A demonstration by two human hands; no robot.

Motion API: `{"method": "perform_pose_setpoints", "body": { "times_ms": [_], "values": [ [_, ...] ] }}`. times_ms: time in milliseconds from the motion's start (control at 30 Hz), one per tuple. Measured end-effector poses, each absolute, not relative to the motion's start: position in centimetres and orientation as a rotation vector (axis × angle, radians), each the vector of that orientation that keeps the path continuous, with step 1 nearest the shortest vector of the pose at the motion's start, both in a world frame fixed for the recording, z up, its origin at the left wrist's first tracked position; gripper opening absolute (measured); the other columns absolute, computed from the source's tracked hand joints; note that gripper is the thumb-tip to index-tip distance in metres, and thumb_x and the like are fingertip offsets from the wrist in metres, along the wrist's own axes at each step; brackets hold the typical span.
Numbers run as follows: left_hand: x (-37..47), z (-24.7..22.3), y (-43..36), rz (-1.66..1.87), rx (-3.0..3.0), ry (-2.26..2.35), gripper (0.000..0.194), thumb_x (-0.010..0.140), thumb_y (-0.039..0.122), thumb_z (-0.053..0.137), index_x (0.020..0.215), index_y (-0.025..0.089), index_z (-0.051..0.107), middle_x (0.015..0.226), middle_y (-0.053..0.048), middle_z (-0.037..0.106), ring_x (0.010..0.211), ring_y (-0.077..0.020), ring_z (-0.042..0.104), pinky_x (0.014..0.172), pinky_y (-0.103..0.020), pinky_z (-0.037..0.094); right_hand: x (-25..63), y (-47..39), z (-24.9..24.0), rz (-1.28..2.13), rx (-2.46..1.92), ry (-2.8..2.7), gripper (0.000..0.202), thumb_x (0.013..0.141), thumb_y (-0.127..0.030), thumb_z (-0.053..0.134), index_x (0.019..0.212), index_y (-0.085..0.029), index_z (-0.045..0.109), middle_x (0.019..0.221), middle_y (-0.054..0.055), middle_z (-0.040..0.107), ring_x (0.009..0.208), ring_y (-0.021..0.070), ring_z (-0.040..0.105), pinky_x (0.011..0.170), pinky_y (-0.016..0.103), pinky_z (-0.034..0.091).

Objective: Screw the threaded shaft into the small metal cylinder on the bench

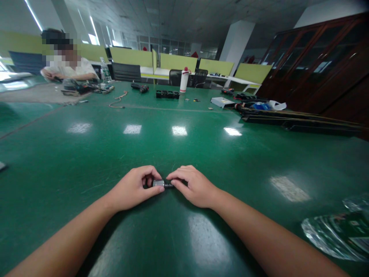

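Low over the green table [161,146], my left hand [137,188] grips a short silver metal cylinder [158,183] between thumb and fingers. A dark, ridged rod that looks like a threaded bolt [168,185] sticks out of the cylinder's right end. My right hand [194,186] pinches the rod's far end with thumb and fingertips. Cylinder and rod lie in one line, roughly level, close to the tabletop. The fingertips partly hide both ends.
A clear plastic bottle [337,234] lies at the near right. Farther back are a white bottle [184,80], a black slotted block [167,94], a power drill [140,87] and long dark strips [300,120]. Another person [70,65] sits at the far left.
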State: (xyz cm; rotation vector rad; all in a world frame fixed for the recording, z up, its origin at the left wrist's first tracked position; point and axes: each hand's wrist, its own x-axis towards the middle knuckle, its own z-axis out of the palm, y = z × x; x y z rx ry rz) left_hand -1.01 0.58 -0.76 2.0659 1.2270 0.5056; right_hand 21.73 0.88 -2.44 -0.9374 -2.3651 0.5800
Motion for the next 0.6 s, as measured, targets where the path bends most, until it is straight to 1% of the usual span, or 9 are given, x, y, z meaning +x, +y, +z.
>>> {"method": "perform_pose_setpoints", "body": {
  "times_ms": [100, 233, 300, 400, 600],
  "values": [
    [-0.99, -0.83, 0.66, 0.502, 2.071, 1.233, 0.03, 0.081, 0.046, 0.066, 0.092, 0.018, 0.065, 0.07, 0.002, 0.057, 0.065, -0.0148, 0.053, 0.058, -0.025, 0.039, 21.7, 0.95, -2.5, 0.57, -0.93, -2.372, 0.016, 0.093, -0.017, 0.054, 0.1, -0.02, 0.068, 0.091, 0.002, 0.071, 0.086, 0.015, 0.061, 0.083, 0.032, 0.039],
    [-1.06, -0.92, 0.57, 0.514, 2.069, 1.223, 0.029, 0.081, 0.045, 0.066, 0.091, 0.018, 0.065, 0.071, 0.002, 0.058, 0.066, -0.015, 0.053, 0.059, -0.025, 0.039, 21.71, 0.79, -2.45, 0.573, -0.904, -2.388, 0.019, 0.09, -0.013, 0.054, 0.1, -0.02, 0.069, 0.09, 0.001, 0.07, 0.086, 0.015, 0.061, 0.083, 0.032, 0.038],
    [-1.1, -0.97, 0.52, 0.523, 2.066, 1.222, 0.029, 0.081, 0.045, 0.067, 0.09, 0.018, 0.064, 0.071, 0.002, 0.058, 0.066, -0.015, 0.054, 0.059, -0.025, 0.039, 21.73, 0.67, -2.42, 0.571, -0.902, -2.392, 0.016, 0.086, -0.017, 0.061, 0.1, -0.019, 0.069, 0.089, 0.002, 0.07, 0.086, 0.016, 0.061, 0.083, 0.033, 0.039],
    [-1.08, -0.97, 0.51, 0.527, 2.071, 1.226, 0.028, 0.08, 0.044, 0.067, 0.089, 0.017, 0.064, 0.071, 0.002, 0.057, 0.066, -0.0149, 0.054, 0.06, -0.025, 0.039, 21.77, 0.62, -2.48, 0.56, -0.908, -2.394, 0.022, 0.08, -0.026, 0.071, 0.101, -0.02, 0.069, 0.091, 0.002, 0.069, 0.088, 0.0174, 0.061, 0.083, 0.033, 0.039],
    [-1.02, -0.88, 0.46, 0.527, 2.097, 1.215, 0.027, 0.08, 0.043, 0.068, 0.089, 0.018, 0.065, 0.072, 0.002, 0.057, 0.066, -0.0145, 0.054, 0.06, -0.025, 0.039, 21.77, 0.81, -2.66, 0.556, -0.925, -2.397, 0.019, 0.082, -0.027, 0.072, 0.099, -0.021, 0.069, 0.09, 0.002, 0.069, 0.088, 0.0161, 0.06, 0.083, 0.032, 0.039]
  ]
}}
